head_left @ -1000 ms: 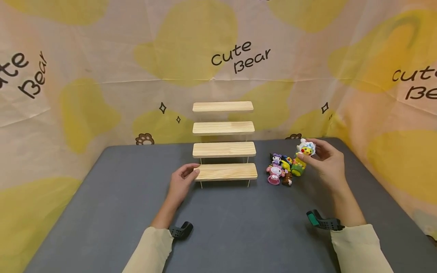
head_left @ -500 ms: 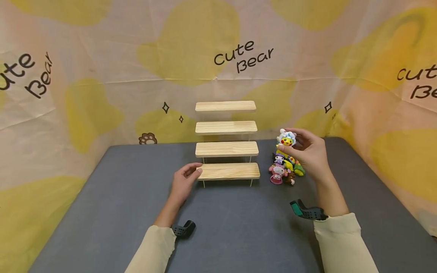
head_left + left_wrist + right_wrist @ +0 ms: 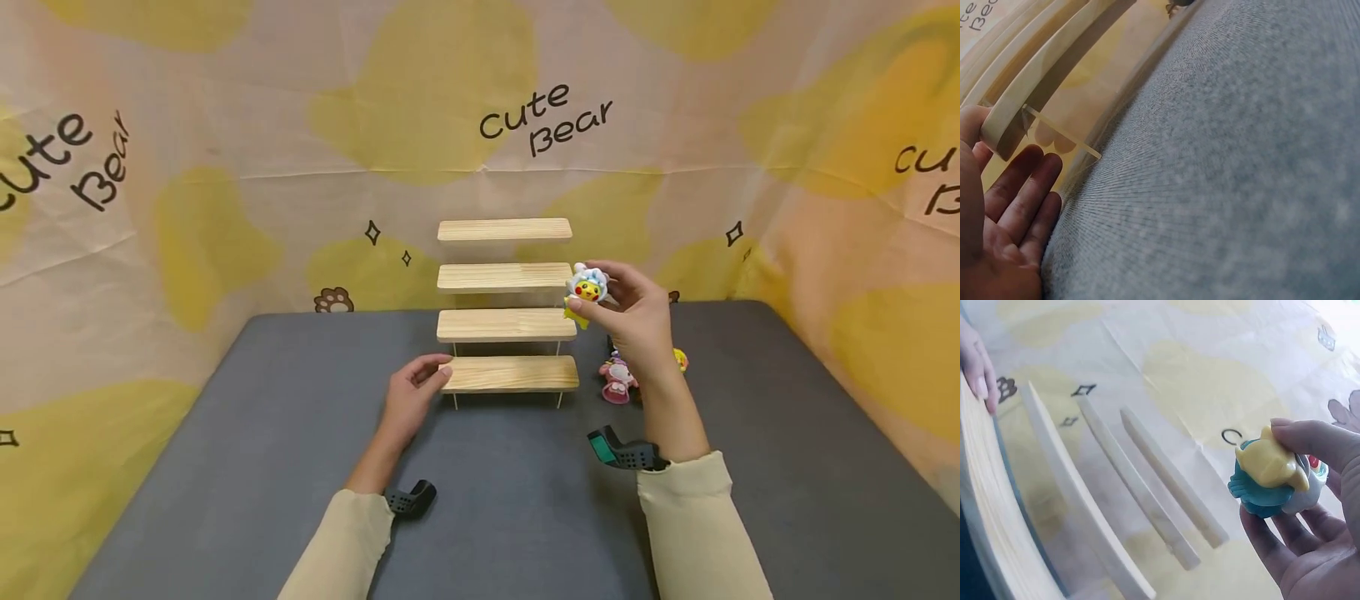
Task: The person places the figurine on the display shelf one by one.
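Right now the right hand [image 3: 643,321] pinches a Pikachu figurine [image 3: 587,287] in a white and pale-blue hood between thumb and fingers, held up above the grey table [image 3: 465,525]. From the head view the figurine, its face toward the camera, overlaps the right ends of the second step [image 3: 504,323] and third step [image 3: 501,277] of a four-tier wooden display stand; the right wrist view shows it apart from the steps, its yellow underside turned to that camera. The left hand [image 3: 411,398] grips the left end of the bottom step [image 3: 513,375], thumb on top, with other fingers stretched out beneath it. The top step [image 3: 504,229] stands highest, at the back. Right of the stand, a pink My Melody figurine [image 3: 617,379] sits on the table, and other figurines near it are mostly hidden by the right forearm. Behind everything hangs a yellow-blotched backdrop [image 3: 405,108] lettered "Cute Bear"
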